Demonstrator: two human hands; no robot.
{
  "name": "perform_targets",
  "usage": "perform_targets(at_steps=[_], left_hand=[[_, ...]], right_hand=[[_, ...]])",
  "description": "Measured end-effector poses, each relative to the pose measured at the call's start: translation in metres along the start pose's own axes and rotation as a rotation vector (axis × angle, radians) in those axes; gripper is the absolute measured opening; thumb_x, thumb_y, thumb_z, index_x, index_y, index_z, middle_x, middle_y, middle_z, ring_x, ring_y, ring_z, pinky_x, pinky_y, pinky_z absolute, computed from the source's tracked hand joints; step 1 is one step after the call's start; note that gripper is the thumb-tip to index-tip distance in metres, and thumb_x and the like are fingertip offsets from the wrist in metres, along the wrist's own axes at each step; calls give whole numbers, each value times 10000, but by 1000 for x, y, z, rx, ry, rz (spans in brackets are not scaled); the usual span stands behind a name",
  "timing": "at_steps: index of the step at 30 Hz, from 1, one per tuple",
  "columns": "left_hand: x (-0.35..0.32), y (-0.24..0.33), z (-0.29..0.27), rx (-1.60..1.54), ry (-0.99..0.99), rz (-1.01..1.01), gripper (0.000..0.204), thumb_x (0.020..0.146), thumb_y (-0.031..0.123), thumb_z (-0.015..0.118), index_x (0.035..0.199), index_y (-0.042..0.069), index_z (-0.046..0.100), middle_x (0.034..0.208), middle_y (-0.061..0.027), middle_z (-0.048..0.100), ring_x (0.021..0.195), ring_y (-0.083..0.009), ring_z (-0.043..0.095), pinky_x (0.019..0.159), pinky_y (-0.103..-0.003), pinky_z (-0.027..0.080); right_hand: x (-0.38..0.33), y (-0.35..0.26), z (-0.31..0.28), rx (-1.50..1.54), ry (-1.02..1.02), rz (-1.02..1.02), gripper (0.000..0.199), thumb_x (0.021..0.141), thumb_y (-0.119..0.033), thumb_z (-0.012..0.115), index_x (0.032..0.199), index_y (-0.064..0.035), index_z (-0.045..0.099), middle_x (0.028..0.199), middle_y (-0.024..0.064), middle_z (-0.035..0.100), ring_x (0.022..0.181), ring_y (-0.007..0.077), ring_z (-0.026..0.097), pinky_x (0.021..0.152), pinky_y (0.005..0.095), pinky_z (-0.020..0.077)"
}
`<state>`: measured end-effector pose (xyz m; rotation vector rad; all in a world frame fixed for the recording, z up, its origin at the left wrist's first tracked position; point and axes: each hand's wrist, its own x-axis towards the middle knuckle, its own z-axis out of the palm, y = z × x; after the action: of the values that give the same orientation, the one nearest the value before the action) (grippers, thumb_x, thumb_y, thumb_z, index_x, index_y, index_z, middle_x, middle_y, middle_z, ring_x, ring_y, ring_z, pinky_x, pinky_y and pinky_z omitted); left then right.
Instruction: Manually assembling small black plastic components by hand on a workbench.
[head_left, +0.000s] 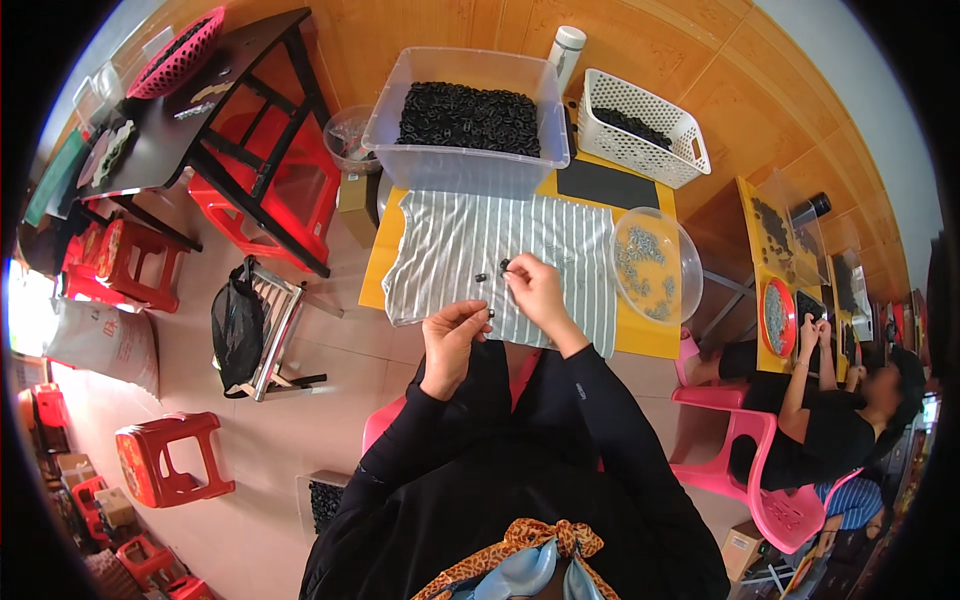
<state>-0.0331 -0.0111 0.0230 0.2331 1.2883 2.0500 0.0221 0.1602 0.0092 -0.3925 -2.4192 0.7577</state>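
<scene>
Over the near edge of a grey-and-white striped cloth (425, 240), my left hand (452, 340) pinches a small dark piece (490, 313) with a bright spot, perhaps metal. Farther up and to the right, my right hand (538, 292) has thumb and fingertips closed on a small black part (505, 266) against the cloth. A similar black part (481, 277) lies loose on the cloth just left of those fingertips. At the right, a round clear plastic tub (688, 262) holds many small silvery metal pieces.
Behind the cloth stands a clear bin (470, 165) of black parts, beside a white perforated basket (650, 150) with more. A white bottle (567, 50) is by the wall. On the right, a co-worker (835, 415) handles parts at another yellow table. Red stools (175, 460) stand left.
</scene>
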Motion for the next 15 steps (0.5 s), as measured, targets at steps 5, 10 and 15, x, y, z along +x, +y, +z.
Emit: perform_targets(at_steps=[5,10,15], left_hand=[[-3,2,15,41,-97,14,208,825,-40,602,1030,-62,630,796,-87,654,653,-120,610,559,-207,458],[-9,4,33,117,-152,35,254,831,-32,599,1083,-55,612,780,-48,625,647,-90,582,554,-194,447],[-14,6,42,164,-164,33,284,821,-45,588,1105,-56,604,776,-37,615,640,-74,561,551,-187,434]], right_hand=[[-24,-27,-27,1003,47,590,50,855,-44,614,867,3,622,687,4,595,602,36,518,540,184,393],[-38,-46,-46,1052,82,577,58,861,-28,599,893,8,631,703,4,601,616,44,525,550,191,404],[-45,-50,-53,1013,98,580,51,858,-27,605,893,2,630,705,-1,599,634,38,528,568,186,411]])
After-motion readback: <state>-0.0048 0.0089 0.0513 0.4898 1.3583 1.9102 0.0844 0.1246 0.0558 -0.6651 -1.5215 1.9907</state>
